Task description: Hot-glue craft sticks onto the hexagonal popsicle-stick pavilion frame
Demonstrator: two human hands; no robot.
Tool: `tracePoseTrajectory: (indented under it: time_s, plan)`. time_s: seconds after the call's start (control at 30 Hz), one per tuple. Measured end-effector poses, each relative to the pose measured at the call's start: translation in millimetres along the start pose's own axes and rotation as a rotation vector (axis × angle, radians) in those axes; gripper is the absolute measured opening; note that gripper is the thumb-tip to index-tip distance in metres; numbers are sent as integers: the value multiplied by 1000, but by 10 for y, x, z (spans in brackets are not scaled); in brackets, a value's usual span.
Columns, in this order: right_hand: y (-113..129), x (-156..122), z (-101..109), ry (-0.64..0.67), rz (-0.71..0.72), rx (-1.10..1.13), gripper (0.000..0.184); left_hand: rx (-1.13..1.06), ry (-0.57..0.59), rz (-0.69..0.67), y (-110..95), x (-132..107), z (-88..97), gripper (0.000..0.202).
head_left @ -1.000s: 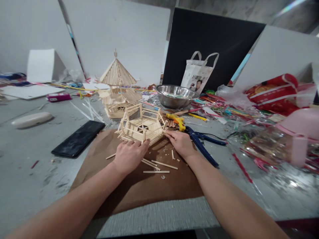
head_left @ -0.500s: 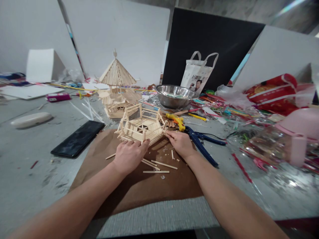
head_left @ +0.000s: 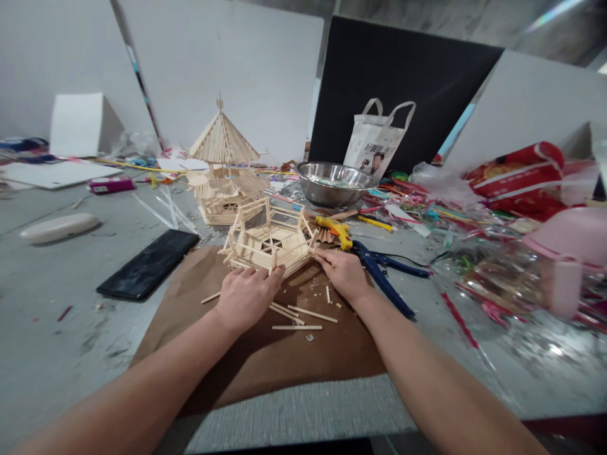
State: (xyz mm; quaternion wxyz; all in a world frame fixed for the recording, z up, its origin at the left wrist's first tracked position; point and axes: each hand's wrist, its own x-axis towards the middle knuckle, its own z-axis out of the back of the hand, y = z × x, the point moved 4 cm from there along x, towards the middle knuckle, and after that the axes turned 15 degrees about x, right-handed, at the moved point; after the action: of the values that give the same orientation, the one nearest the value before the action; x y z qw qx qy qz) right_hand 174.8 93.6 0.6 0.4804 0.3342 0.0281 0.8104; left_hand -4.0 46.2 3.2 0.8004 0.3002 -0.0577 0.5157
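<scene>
A hexagonal wooden-stick model (head_left: 289, 253), with a railing of small posts around its floor, stands on brown paper (head_left: 279, 363). My left hand (head_left: 249, 294) is closed on its front edge, thumb beside a front post and fingertips partly hidden. At the model's right corner, my right hand (head_left: 344, 270) is closed in a pinch on the railing's end. Several loose wooden sticks (head_left: 297, 327) lie on the paper in front of the model. Behind it rises a pagoda of similar sticks (head_left: 222, 142) with a pointed roof.
A black phone (head_left: 148, 264) lies to the left. On the right are a yellow glue gun (head_left: 337, 231) and blue-handled pliers (head_left: 384, 284). Further back stand a metal bowl (head_left: 336, 189) and a white bag (head_left: 374, 148). A pink-lidded bottle (head_left: 569, 246) lies amid clutter.
</scene>
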Motion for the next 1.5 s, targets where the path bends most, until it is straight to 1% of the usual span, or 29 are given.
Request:
tracePoseTrajectory:
  time_s: [0.17,0.43,0.63,0.8,0.93,1.07,1.17,1.3,1.4,1.5]
  plan:
    - [-2,-1,1,-6,-8,6,23,-42,3,12,9,3,-3,30]
    - [-24,6,-19,-9,-14,9,23,-3,-27,43,10,1,17,31]
    - [-1,11,2,-8,-56,4,27,-19,10,68,16,1,33,32]
    - [-17,2,-11,-8,-41,7,26,-16,10,59,11,4,46,33]
    - [-29,-2,-29,-18,-13,8,23,16,-18,51,9,4,30,33]
    - [-35,0,-37,-20,-20,13,22,19,-54,49,13,4,22,31]
    - [-38,2,-28,-11,-46,14,23,-1,-86,40,26,-7,47,31]
    - [-29,0,-4,-1,-77,-3,28,-55,-158,39,84,-54,111,31]
    - [-3,-2,22,-7,-87,-21,31,-111,-192,72,165,-99,143,28]
    - [13,12,98,-49,-95,-39,35,-165,-186,144,259,-123,150,24]
